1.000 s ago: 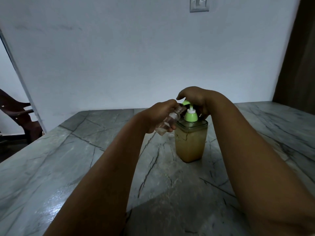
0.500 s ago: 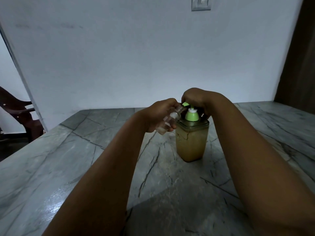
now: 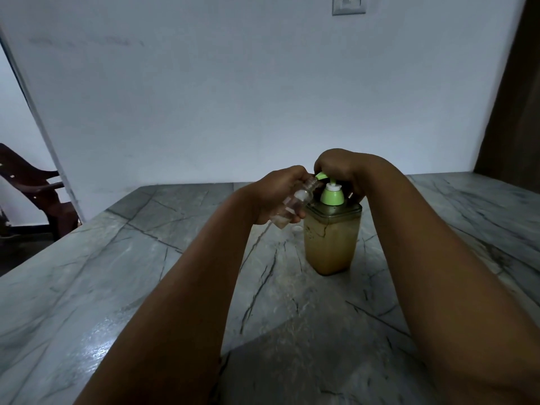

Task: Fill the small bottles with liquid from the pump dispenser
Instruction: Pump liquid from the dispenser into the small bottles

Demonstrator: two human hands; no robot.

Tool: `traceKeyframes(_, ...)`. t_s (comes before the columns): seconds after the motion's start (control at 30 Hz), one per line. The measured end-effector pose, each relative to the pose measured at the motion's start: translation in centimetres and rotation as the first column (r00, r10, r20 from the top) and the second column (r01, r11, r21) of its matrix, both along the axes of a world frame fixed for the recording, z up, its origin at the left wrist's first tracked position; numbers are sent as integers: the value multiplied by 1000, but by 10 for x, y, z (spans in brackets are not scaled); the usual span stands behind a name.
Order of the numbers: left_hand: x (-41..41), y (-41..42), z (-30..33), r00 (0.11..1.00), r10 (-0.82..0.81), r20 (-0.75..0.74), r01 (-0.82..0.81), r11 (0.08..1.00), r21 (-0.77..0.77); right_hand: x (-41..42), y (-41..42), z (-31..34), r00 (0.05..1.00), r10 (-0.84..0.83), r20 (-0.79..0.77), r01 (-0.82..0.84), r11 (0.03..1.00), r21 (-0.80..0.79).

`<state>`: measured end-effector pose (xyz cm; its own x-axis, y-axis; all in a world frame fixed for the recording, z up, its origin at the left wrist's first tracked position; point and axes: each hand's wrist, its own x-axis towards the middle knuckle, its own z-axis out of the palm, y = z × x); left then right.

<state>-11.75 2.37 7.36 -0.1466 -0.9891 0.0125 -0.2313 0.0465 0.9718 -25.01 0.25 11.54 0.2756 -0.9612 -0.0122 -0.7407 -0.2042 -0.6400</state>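
On the grey veined stone counter (image 3: 146, 287), toward its far middle, stands a square clear pump dispenser (image 3: 331, 244) filled most of the way with tan liquid and topped by a green collar and pump head. The right hand (image 3: 340, 168) is cupped over the pump head, fingers curled down around it. The left hand (image 3: 277, 197) holds a small clear bottle (image 3: 295, 204) tilted, its open neck raised to meet the green spout (image 3: 320, 175), its base angled down toward the camera; the fingers are wrapped closed around the bottle's body. A little pale liquid sits at the bottle's base. A small white object, perhaps a cap, lies on the counter just left of the dispenser, partly hidden. A light switch plate (image 3: 348, 4) is on the wall above.
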Motion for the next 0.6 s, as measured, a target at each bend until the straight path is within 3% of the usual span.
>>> traceKeyframes(0.13,1,0,0,1000,-6,-12,6,1000,-1,3,0,1,1000,-10,27,11,1000,-10)
traceKeyframes(0.33,0,2,2,1000,-23,-16,24,1000,13,-6,-1,7,985,-37,168,9,986,164)
traceKeyframes(0.4,0,2,2,1000,-25,-14,25,1000,18,-3,-3,9,974,-65,215,45,994,95)
traceKeyframes(0.6,0,2,2,1000,1,-3,0,1000,13,0,2,8,997,-7,73,5,999,33)
